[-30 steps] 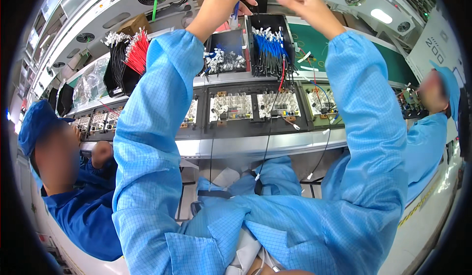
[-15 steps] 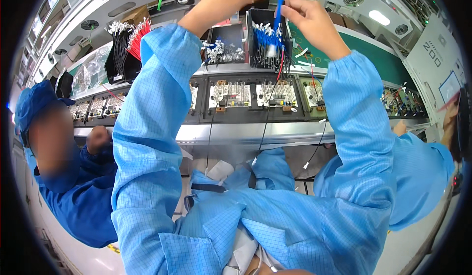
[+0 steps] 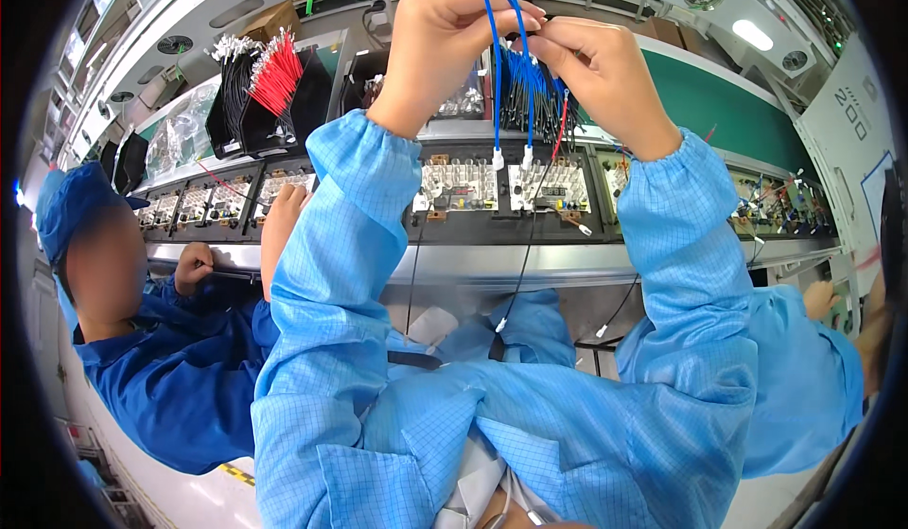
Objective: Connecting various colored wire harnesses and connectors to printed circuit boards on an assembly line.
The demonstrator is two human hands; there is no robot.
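My left hand (image 3: 440,51) and my right hand (image 3: 605,70) are raised over the line, fingertips almost meeting. Both pinch blue wires (image 3: 497,94) that loop above them and dangle below, ending in white connectors (image 3: 527,158). The exact grip of the right fingertips is partly hidden. Behind the hands stands a bin of blue wires (image 3: 544,98) with black ends. Beneath them, circuit boards (image 3: 459,188) packed with components sit in black trays (image 3: 478,224). A red wire (image 3: 565,117) and thin dark leads (image 3: 530,245) hang near the boards.
Another bin of red wires (image 3: 276,75) and black wires (image 3: 241,113) stands at the left, by a clear plastic bag (image 3: 184,132). At left sits a co-worker in dark blue (image 3: 180,368); at right, one in light blue (image 3: 804,378). A metal rail (image 3: 454,262) edges the line.
My hands have come down and closer together. The blue wires now hang with their white connectors visible over the boards. The left co-worker's hand has reached toward the boards.
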